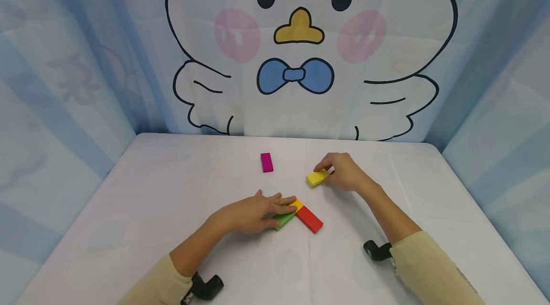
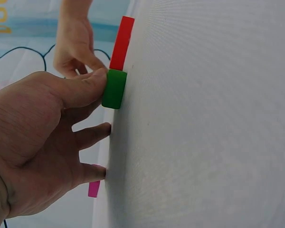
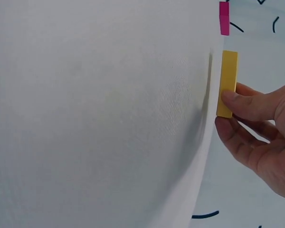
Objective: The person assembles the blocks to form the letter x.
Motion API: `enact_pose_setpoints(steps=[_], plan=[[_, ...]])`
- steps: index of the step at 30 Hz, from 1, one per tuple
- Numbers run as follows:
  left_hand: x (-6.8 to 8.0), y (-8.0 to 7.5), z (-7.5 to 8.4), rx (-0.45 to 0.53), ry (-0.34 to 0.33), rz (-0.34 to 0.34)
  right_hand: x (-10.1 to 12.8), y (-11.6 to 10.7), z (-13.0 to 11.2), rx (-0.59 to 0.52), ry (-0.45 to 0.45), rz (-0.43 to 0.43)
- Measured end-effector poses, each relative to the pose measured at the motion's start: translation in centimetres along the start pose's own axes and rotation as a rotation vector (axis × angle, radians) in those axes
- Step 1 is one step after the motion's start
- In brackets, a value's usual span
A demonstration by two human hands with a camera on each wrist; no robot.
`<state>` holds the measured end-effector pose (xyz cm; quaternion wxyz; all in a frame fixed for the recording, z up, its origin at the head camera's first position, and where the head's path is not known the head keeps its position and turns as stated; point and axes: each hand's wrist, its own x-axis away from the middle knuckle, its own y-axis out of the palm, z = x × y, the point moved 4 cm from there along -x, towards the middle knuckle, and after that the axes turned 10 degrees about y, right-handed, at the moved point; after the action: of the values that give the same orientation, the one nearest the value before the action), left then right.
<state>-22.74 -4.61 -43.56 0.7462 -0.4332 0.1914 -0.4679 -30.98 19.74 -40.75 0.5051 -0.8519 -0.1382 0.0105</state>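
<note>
Head view: the left hand [image 1: 253,213] lies flat, fingers straight, on a green block [image 1: 284,219] beside a red block [image 1: 309,219]. The right hand [image 1: 341,171], hands apart, pinches a yellow block [image 1: 317,177].

Left wrist view: the thumb touches the green block's [image 2: 114,89] end.

Right wrist view: the fingers [image 3: 249,105] grip the yellow block's [image 3: 227,83] near end, its long axis pointing away toward a magenta block [image 3: 224,18].

This looks like a small staged recording booth rather than a lived-in room. A table covered with a smooth white cloth [image 1: 172,209] fills the floor of the space, and pale blue fabric curtains [image 1: 64,80] close it in on the left and right. The back wall is a hanging printed sheet with a large white cartoon bird with pink cheeks, a yellow beak and a blue bow tie [image 1: 301,47]. A few small coloured rectangular blocks [image 1: 267,162] lie on the cloth. Black wrist-mounted camera brackets [image 1: 378,250] show at the person's cream sleeves.
</note>
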Motion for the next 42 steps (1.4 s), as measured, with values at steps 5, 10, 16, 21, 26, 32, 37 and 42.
enact_pose_setpoints(steps=[5, 10, 16, 21, 26, 32, 37, 42], plan=[[-0.1, 0.0, 0.0, -0.002, 0.000, -0.004, 0.4, 0.2, -0.3, 0.006, -0.008, -0.012], [-0.1, 0.0, -0.1, 0.006, 0.003, 0.001, 0.8, 0.5, -0.5, 0.004, -0.031, -0.019], [0.0, 0.1, 0.0, 0.023, 0.003, 0.011, 1.1, 0.9, -0.8, 0.007, -0.062, -0.036], [0.0, 0.1, 0.0, 0.023, -0.002, 0.012, 1.6, 1.1, -1.1, -0.003, -0.059, -0.056], [-0.1, 0.1, 0.0, 0.010, 0.001, 0.015, 1.9, 1.2, -1.5, -0.011, -0.053, -0.074], [0.1, 0.0, -0.1, 0.016, 0.000, 0.018, 2.1, 1.4, -1.8, -0.008, -0.084, -0.082], [0.1, 0.0, -0.1, 0.015, 0.004, 0.018, 2.1, 1.6, -2.0, -0.005, -0.101, -0.092], [0.1, 0.1, -0.1, 0.011, 0.007, 0.019, 2.2, 2.1, -2.1, -0.001, -0.095, -0.104]])
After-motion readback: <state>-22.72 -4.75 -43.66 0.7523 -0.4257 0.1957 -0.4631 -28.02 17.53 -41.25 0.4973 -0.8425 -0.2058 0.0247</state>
